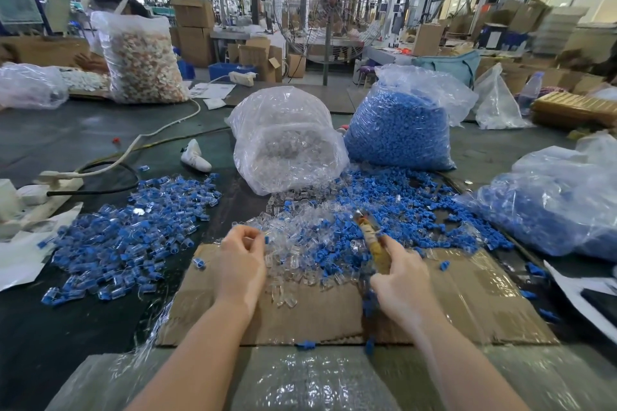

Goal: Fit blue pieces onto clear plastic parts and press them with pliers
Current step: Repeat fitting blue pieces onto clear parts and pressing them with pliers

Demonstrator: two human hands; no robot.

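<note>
Gripping the pliers (373, 237) by their worn handles, the right hand (402, 280) has its fingers curled round them, tool tip pointing into the loose blue pieces (394, 207); the left hand (241, 264) has its fingertips pinched together at the near edge of the clear plastic parts (293, 243), though what it pinches is too small to tell; both piles spill across the cardboard sheet (450, 304) at the table's near edge; fitted pieces (127, 237) lie heaped toward the left edge.
</note>
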